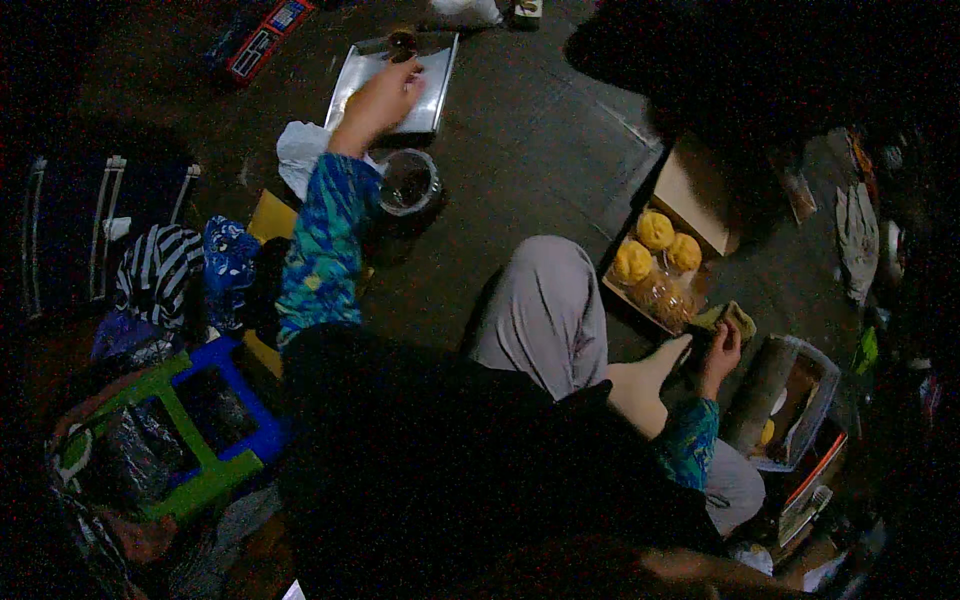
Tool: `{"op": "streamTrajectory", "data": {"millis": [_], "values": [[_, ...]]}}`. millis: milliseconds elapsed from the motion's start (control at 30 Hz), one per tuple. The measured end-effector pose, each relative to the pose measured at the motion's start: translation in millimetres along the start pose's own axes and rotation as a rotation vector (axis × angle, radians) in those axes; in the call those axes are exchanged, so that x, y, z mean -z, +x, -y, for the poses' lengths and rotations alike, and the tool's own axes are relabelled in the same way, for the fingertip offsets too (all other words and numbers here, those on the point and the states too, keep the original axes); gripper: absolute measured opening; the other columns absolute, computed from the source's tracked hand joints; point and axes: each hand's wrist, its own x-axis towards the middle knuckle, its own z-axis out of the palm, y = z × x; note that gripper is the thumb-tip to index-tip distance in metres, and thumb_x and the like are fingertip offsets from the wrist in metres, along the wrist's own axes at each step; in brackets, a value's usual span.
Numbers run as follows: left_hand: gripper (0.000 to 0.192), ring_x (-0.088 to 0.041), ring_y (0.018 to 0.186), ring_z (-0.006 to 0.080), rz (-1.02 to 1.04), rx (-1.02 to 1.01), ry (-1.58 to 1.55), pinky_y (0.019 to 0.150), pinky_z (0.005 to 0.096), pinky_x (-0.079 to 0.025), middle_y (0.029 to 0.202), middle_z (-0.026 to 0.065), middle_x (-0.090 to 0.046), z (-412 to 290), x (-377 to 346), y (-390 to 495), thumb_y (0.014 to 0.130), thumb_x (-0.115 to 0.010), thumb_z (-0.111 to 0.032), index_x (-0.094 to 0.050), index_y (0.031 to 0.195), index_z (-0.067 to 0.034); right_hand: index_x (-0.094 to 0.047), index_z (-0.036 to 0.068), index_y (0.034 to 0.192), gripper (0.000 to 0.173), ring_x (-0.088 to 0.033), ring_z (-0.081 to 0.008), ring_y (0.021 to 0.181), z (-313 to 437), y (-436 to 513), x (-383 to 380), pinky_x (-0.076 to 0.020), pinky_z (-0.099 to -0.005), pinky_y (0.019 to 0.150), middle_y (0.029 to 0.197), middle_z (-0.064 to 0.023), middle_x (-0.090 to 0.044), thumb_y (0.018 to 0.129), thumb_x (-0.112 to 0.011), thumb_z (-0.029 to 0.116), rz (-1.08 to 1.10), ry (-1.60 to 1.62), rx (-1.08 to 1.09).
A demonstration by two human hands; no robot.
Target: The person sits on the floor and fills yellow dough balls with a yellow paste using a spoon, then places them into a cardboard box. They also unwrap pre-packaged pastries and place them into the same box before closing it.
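My left hand reaches over a shiny metal tray at the upper left. Its fingers are blurred, close to a small dark round thing at the tray's far end; whether they grip anything is unclear. Low on the right, my right hand pinches a folded yellowish-green cloth. Just beyond that cloth sits an open cardboard box with several yellow round pieces and clear-wrapped brownish items. A round clear plastic tub stands below the tray, near my left sleeve.
White crumpled paper lies left of the tub. A transparent bin stands right of my right hand, with a grey glove farther out. A green-and-blue bag sits at lower left. A red-edged box lies at the top left.
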Motion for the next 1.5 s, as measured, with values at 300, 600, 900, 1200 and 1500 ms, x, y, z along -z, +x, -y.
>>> {"op": "streamTrajectory", "data": {"millis": [300,600,900,1200,1500], "values": [[0.054,-0.053,0.100,0.0359,0.175,0.416,0.253,0.085,0.0412,-0.042,0.109,0.0220,-0.055,238.4,-64.0,26.2,0.072,-0.056,-0.032,-0.048,0.116,-0.001,-0.056,-0.003,0.103,0.022,-0.056,-0.0149,0.093,21.1,12.0,1.8,-0.0437,-0.0273,0.081,0.102,-0.0087,-0.059,0.088,-0.050,0.012,0.017,-0.140,-0.018],[0.054,-0.056,0.094,0.0197,0.157,0.069,-0.448,0.081,0.0316,-0.045,0.105,0.0118,-0.059,290.1,-104.1,62.7,0.078,-0.064,-0.028,-0.045,0.120,-0.001,-0.056,-0.001,0.106,0.026,-0.054,-0.0112,0.090,39.4,15.4,-17.9,-0.0413,-0.0231,0.079,0.100,-0.0050,-0.060,0.086,-0.054,0.015,-0.031,-0.157,0.015],[0.089,-0.039,0.118,0.0322,0.226,0.070,-0.011,0.096,0.0365,-0.033,0.128,0.0225,-0.038,308.9,-98.6,48.2,0.071,-0.066,-0.047,-0.021,0.133,0.000,-0.060,0.005,0.100,0.022,-0.059,-0.0124,0.079,26.1,-25.7,-54.4,-0.0466,-0.0261,0.071,0.085,-0.0046,-0.062,0.082,-0.059,0.018,0.163,-0.379,-0.141],[0.104,-0.040,0.118,0.0317,0.202,0.369,0.020,0.097,0.0349,-0.034,0.130,0.0246,-0.034,317.1,-126.0,65.2,0.066,-0.072,-0.042,-0.009,0.134,0.005,-0.055,0.007,0.106,0.045,-0.055,-0.0106,0.063,42.3,-24.2,-63.1,-0.0477,-0.0256,0.062,0.074,-0.0022,-0.059,0.068,-0.074,0.022,0.150,-0.378,-0.101],[0.098,-0.045,0.111,0.0275,0.211,0.157,-0.199,0.091,0.0313,-0.041,0.128,0.0210,-0.035,298.1,-127.7,61.9,0.066,-0.073,-0.009,-0.005,0.135,0.003,-0.050,0.008,0.111,0.055,-0.057,-0.0223,0.085,71.2,-26.6,-60.5,-0.0475,-0.0326,0.074,0.094,-0.0106,-0.057,0.065,-0.075,0.026,0.216,-0.441,-0.155]]}}
